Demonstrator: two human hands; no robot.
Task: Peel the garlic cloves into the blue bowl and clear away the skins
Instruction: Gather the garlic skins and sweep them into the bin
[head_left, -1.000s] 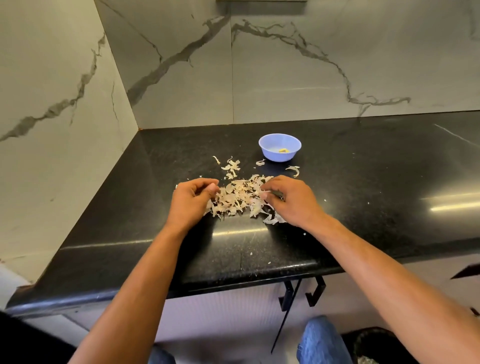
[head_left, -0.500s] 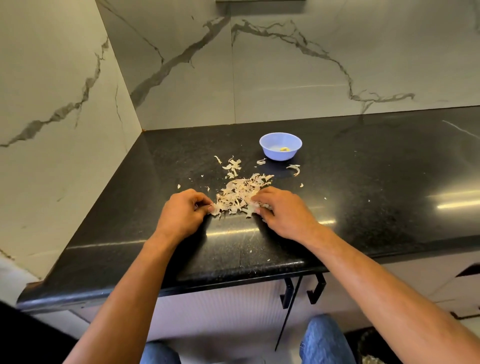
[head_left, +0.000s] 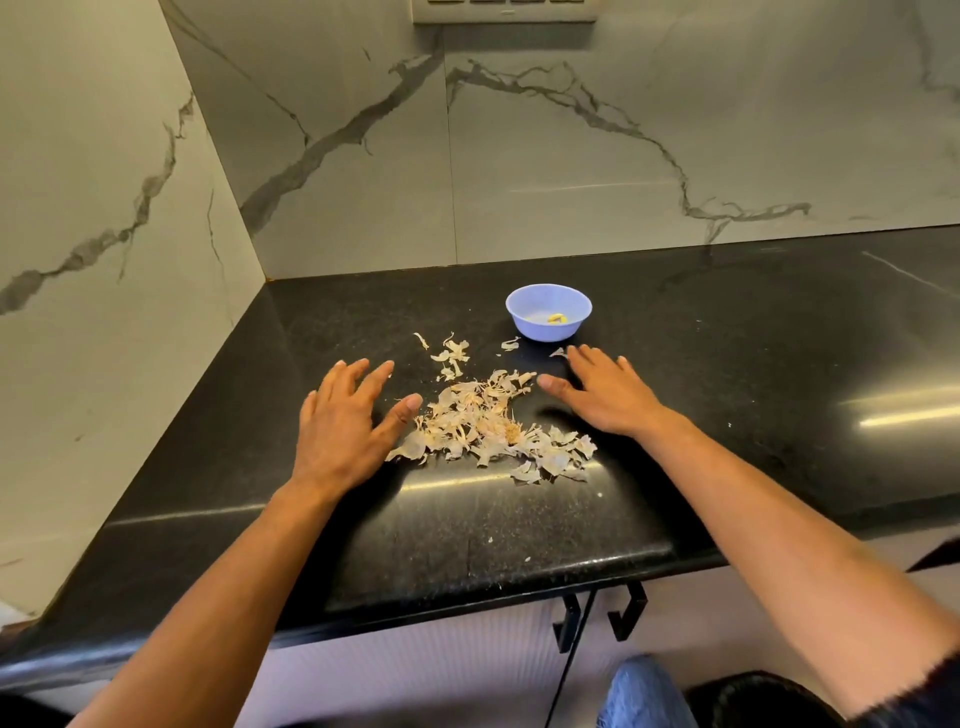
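Grip: left hand (head_left: 340, 426) and right hand (head_left: 608, 392) lying spread flat on glossy black stone desk (head_left: 753, 364), bracketing pale papery garlic skins (head_left: 488, 426), likely for sweeping together; small round blue plastic bowl (head_left: 548, 312) sitting clear behind.

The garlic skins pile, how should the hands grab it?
Scoop the garlic skins pile from both sides at once: left hand and right hand already flank it, open. The flakes are thin, loose and flat, so sweeping them together probably beats pinching from above.

black counter (head_left: 727, 364): blue bowl (head_left: 548, 312) near back, garlic skins (head_left: 488, 421) piled nearer front edge.
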